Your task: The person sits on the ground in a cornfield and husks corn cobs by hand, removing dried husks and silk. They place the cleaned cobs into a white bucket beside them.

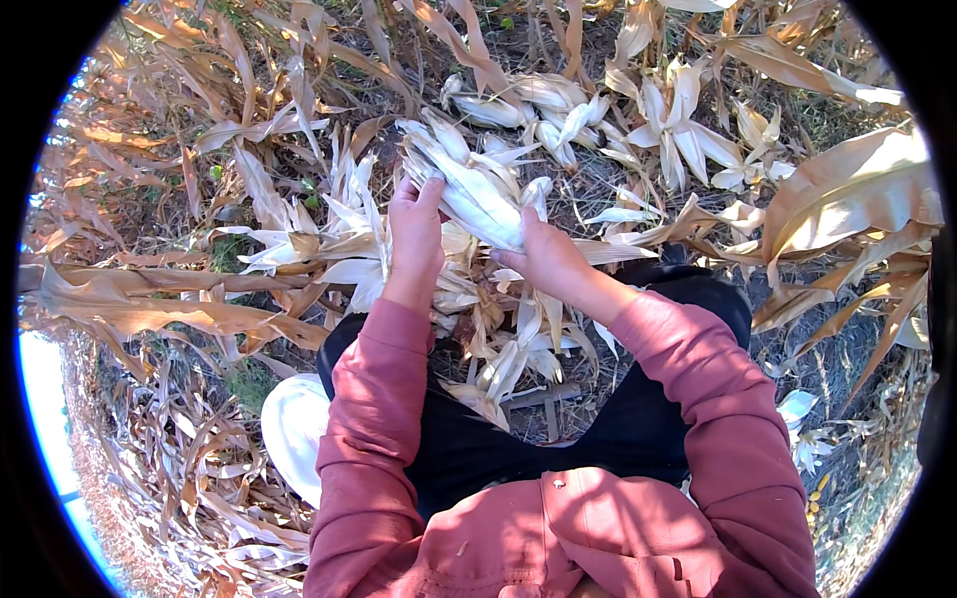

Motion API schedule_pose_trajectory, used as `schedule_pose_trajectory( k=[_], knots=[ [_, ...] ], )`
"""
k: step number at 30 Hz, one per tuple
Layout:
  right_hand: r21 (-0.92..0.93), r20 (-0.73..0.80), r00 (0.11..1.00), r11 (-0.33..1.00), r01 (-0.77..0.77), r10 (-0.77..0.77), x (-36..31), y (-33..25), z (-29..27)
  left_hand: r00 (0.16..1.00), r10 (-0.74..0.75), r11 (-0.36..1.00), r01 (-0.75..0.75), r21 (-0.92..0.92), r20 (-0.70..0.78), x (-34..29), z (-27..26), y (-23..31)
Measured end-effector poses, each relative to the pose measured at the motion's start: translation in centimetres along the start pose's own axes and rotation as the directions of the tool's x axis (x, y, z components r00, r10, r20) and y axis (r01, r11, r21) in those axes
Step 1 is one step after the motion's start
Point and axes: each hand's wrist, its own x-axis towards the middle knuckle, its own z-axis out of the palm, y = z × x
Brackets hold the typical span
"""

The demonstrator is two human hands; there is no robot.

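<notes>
Both my hands hold an ear of corn [477,199] in its pale dry husk, tilted from upper left to lower right in front of my knees. My left hand [416,224] grips it along its left side, thumb on the husk. Around its lower right end close the fingers of my right hand [548,257]. Whether kernels show under the husk I cannot tell. Just beyond lie several husk-covered ears [563,110] in a loose pile. Pale opened husks [528,339] litter the ground between my legs.
Dry corn stalks [169,299] lie across the left side. Broad brown leaves [847,199] lean in from the right. A white rounded object [294,434] sits beside my left leg, partly behind my sleeve. Small yellow pieces [817,488] lie at lower right.
</notes>
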Motion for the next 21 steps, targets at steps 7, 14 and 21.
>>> schedule_pose_trajectory(
  k=[7, 14, 21],
  knots=[
    [0.091, -0.01, 1.0, 0.996, 0.001, 0.0, 0.4, 0.2, 1.3, 0.982, -0.077, 0.941, 0.014, -0.338, -0.174, 0.0, 0.8, -1.1],
    [0.562, 0.41, 0.897, 0.73, -0.389, 0.162, 0.5, -1.5, 1.3, 0.943, -0.187, 0.907, 0.059, -0.416, -0.274, -0.4, 0.5, -2.4],
    [0.682, 0.454, 0.861, 0.532, -0.502, 0.231, 2.1, -0.3, 1.3, 0.984, 0.167, 0.968, -0.175, -0.18, -0.061, -3.2, 2.9, -1.2]
  ],
)
